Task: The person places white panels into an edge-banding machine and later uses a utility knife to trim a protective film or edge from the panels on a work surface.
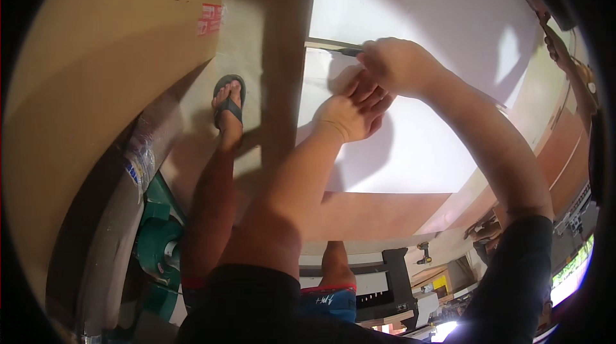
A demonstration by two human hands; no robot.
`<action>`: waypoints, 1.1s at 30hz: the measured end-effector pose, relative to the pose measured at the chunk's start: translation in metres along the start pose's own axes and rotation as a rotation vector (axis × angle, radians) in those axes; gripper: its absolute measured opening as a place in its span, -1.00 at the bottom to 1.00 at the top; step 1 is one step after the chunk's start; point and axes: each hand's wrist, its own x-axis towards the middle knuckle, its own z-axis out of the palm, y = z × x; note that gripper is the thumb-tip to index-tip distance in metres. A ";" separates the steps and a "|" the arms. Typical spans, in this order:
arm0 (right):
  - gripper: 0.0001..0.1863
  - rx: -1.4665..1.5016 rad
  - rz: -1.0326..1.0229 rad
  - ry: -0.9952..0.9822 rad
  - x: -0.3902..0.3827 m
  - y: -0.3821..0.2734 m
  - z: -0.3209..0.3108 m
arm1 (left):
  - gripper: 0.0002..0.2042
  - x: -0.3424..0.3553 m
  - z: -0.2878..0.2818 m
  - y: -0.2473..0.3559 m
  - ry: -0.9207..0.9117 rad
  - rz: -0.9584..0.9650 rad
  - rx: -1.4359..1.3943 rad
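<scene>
My right hand [399, 65] is closed around a slim dark tool [350, 52]; its thin end points left along the seam between two white panels. Most of the tool is hidden in the fist. Just below, my left hand [350, 115] reaches in over the near white panel [410, 151], its fingers apart and partly bent, close under the right hand. Whether the two hands touch I cannot tell. Beyond the seam lies the far white panel [436, 4]. Both hands cast shadows on the near panel.
Brown boards [378, 212] show below the near panel. A large tan board [109, 42] with red stickers stands left. My sandalled foot [229, 97] is on the floor. Green machinery [157, 241] sits lower left, a drill [423, 253] lower right. Another person's arm [561, 52] shows far right.
</scene>
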 end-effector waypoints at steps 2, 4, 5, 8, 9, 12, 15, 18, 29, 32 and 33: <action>-0.66 -0.019 0.018 0.003 -0.017 0.019 0.003 | -0.43 0.002 -0.012 -0.003 -0.017 0.005 0.050; -0.69 -0.035 0.052 0.006 -0.035 0.037 -0.005 | -0.46 0.003 -0.018 -0.003 0.003 -0.015 0.018; -0.70 -0.028 0.071 0.000 -0.045 0.045 -0.009 | -0.47 0.002 -0.018 -0.002 0.031 -0.016 0.037; -0.73 -0.060 0.162 -0.038 -0.074 0.071 -0.016 | -0.48 0.001 -0.024 -0.002 0.028 -0.013 0.041; -0.73 -0.068 0.202 -0.074 -0.081 0.075 -0.020 | -0.48 0.001 -0.023 0.000 0.039 -0.011 0.042; -0.72 -0.121 0.211 -0.124 -0.103 0.116 -0.027 | -0.47 0.002 -0.020 0.000 0.066 -0.002 0.069; -0.69 -0.197 0.289 -0.233 -0.120 0.136 -0.046 | -0.47 0.003 -0.020 0.003 0.077 -0.001 0.071; -0.69 0.037 0.433 -0.305 -0.117 0.109 -0.079 | -0.48 0.003 -0.022 -0.002 0.070 -0.017 0.069; -0.55 0.247 0.116 -0.116 -0.016 0.028 -0.016 | -0.43 0.005 -0.019 -0.001 0.074 -0.009 0.028; -0.52 0.268 0.097 -0.173 0.003 0.010 -0.014 | -0.43 -0.001 -0.010 -0.001 0.079 -0.024 0.028; -0.52 0.234 0.082 -0.182 0.007 0.005 -0.018 | -0.43 0.000 -0.011 -0.001 0.076 -0.018 0.021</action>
